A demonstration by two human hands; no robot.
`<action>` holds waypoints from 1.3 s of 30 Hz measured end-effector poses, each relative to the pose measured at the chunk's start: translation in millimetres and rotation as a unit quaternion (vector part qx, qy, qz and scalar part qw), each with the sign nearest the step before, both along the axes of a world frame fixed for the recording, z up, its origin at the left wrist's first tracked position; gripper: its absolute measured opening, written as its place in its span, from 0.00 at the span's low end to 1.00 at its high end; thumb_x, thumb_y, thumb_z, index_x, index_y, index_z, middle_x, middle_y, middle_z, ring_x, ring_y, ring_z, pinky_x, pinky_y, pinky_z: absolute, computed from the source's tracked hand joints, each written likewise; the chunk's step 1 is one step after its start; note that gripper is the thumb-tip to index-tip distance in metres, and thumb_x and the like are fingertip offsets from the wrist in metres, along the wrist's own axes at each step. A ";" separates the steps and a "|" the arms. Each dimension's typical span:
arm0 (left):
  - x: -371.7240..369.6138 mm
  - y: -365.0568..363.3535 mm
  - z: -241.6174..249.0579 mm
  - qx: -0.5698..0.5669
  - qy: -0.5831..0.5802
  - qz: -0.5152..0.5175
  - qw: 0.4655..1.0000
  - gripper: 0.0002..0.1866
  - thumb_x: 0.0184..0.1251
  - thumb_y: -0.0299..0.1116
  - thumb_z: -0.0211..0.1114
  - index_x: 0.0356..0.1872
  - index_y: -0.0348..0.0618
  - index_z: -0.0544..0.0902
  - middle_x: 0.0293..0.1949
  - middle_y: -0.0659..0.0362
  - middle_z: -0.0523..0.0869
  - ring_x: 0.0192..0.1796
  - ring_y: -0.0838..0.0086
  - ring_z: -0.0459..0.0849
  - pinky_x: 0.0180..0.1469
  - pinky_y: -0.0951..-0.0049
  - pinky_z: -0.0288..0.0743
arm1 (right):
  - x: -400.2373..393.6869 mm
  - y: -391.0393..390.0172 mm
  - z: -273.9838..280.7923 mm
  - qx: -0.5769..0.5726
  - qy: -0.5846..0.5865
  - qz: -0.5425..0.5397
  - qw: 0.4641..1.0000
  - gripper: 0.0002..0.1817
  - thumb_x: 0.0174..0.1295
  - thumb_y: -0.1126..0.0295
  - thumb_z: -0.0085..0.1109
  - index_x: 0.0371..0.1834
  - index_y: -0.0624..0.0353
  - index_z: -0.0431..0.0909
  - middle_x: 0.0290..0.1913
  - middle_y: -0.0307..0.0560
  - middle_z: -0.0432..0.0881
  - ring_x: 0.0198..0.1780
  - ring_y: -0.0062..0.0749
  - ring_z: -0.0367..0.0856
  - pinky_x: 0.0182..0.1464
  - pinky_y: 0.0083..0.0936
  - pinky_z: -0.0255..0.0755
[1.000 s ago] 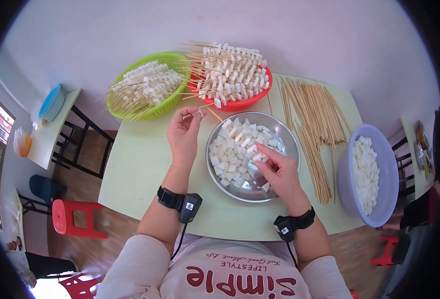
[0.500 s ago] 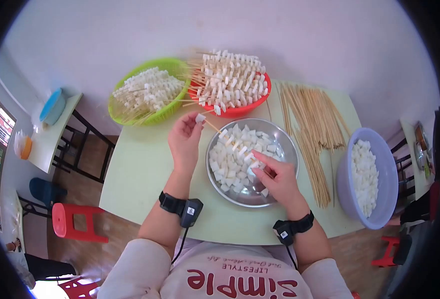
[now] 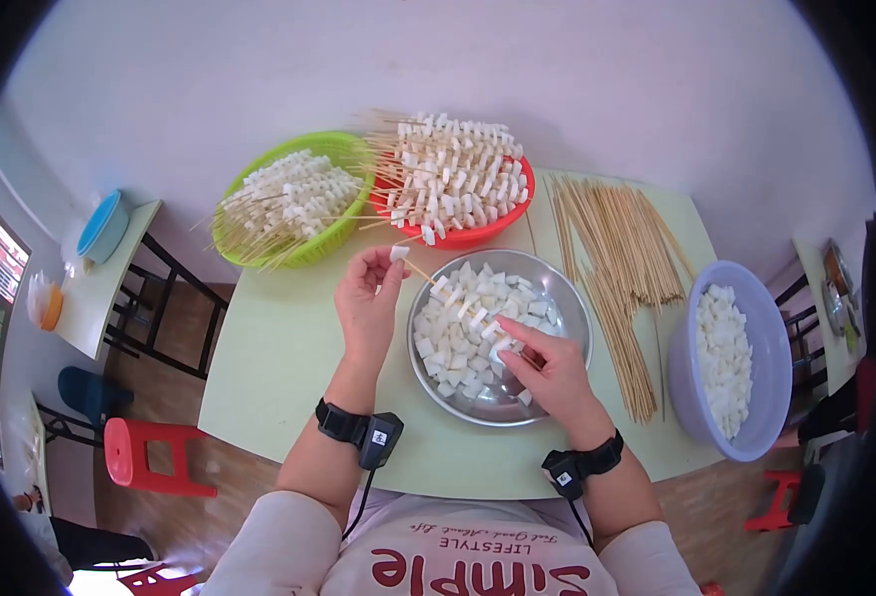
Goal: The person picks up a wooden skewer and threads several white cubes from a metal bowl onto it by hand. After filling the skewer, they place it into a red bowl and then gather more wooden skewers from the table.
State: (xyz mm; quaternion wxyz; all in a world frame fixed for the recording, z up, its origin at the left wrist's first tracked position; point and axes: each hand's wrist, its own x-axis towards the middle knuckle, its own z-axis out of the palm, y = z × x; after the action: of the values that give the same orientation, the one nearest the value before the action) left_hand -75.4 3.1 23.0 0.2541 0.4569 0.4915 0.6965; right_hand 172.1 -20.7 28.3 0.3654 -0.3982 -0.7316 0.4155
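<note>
My left hand (image 3: 368,303) is closed, pinching a white food chunk (image 3: 398,253) at the upper left tip of a bamboo skewer (image 3: 419,271). Several white chunks are threaded along that skewer, with a bare stretch of stick below the tip. My right hand (image 3: 554,377) is closed around the skewer's lower right part, thumb and forefinger by the last threaded pieces. The skewer slants over a round steel bowl (image 3: 582,338), which holds many loose white chunks (image 3: 455,353); its lower right bottom shows bare metal.
Behind the bowl stand a green basket (image 3: 334,238) and a red basket (image 3: 473,238), both piled with filled skewers. Loose bamboo skewers (image 3: 622,258) lie right of the bowl. A purple basin (image 3: 771,382) of white chunks sits at the table's right edge. A red stool (image 3: 155,457) stands at left.
The whole view has shifted slightly, with the table lower in the frame. Both hands keep nearly the same hold on the chunk and the skewer.
</note>
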 end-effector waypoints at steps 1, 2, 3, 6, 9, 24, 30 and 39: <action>-0.1 0.4 -0.5 0.007 0.022 0.010 1.000 0.08 0.66 0.20 0.62 0.45 0.33 0.79 0.36 0.61 0.83 0.37 0.80 0.82 0.43 0.80 0.78 | -0.2 0.1 -1.1 -0.001 0.000 -0.001 1.000 0.23 0.60 0.71 0.65 0.61 0.49 0.78 0.18 0.40 0.68 0.20 0.19 0.63 0.27 0.18 0.63; 0.0 1.0 -0.9 0.007 0.022 0.009 1.000 0.08 0.66 0.20 0.62 0.45 0.33 0.79 0.36 0.61 0.83 0.37 0.80 0.82 0.43 0.80 0.78 | -0.8 0.6 -2.8 0.010 0.005 -0.002 1.000 0.23 0.60 0.71 0.65 0.61 0.49 0.79 0.18 0.40 0.68 0.20 0.19 0.63 0.27 0.19 0.64; 0.3 1.4 -1.7 0.008 0.028 0.016 0.999 0.08 0.66 0.20 0.63 0.45 0.34 0.79 0.36 0.61 0.82 0.37 0.81 0.82 0.43 0.80 0.78 | -1.1 0.6 -3.9 0.020 0.010 -0.003 1.000 0.23 0.60 0.71 0.65 0.61 0.49 0.79 0.18 0.41 0.69 0.20 0.20 0.64 0.27 0.19 0.64; 1.6 0.0 -0.7 0.010 0.044 0.027 0.999 0.08 0.65 0.20 0.63 0.44 0.35 0.80 0.35 0.62 0.82 0.36 0.82 0.81 0.42 0.80 0.77 | -0.4 0.1 -0.8 0.013 -0.003 -0.005 1.000 0.23 0.60 0.71 0.66 0.61 0.49 0.79 0.19 0.41 0.70 0.20 0.20 0.64 0.27 0.19 0.64; 2.1 -1.5 2.4 0.016 0.084 0.048 0.995 0.08 0.65 0.20 0.64 0.44 0.35 0.80 0.34 0.62 0.82 0.35 0.82 0.79 0.40 0.81 0.76 | -1.2 -0.7 -0.2 0.006 0.006 -0.008 1.000 0.23 0.60 0.70 0.65 0.61 0.48 0.79 0.19 0.43 0.70 0.20 0.21 0.65 0.26 0.20 0.64; 0.3 0.8 -0.2 0.008 0.075 0.057 0.996 0.08 0.63 0.20 0.65 0.43 0.34 0.79 0.33 0.63 0.81 0.33 0.83 0.79 0.38 0.82 0.74 | -0.5 -0.8 3.3 0.013 -0.003 -0.002 1.000 0.23 0.60 0.70 0.65 0.60 0.48 0.79 0.19 0.44 0.70 0.20 0.22 0.65 0.27 0.20 0.65; -0.2 -0.7 -1.5 -0.008 0.099 0.054 0.994 0.07 0.66 0.21 0.62 0.44 0.34 0.78 0.36 0.63 0.82 0.36 0.83 0.80 0.42 0.82 0.77 | -0.7 0.3 0.5 0.038 -0.005 0.001 0.999 0.23 0.61 0.74 0.64 0.61 0.51 0.79 0.17 0.34 0.69 0.19 0.14 0.65 0.25 0.17 0.64; -7.6 0.5 -4.5 -0.006 0.148 0.049 0.988 0.08 0.67 0.21 0.62 0.45 0.35 0.78 0.36 0.63 0.82 0.36 0.83 0.80 0.42 0.82 0.76 | -0.8 -1.7 3.4 0.015 -0.013 -0.002 1.000 0.23 0.61 0.70 0.65 0.61 0.47 0.78 0.19 0.45 0.70 0.20 0.24 0.65 0.27 0.22 0.64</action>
State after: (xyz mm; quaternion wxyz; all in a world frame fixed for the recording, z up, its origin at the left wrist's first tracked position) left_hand -83.0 3.6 18.5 0.1474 0.5289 0.5497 0.6296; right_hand 171.4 -22.4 31.7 0.3626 -0.3996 -0.7414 0.3989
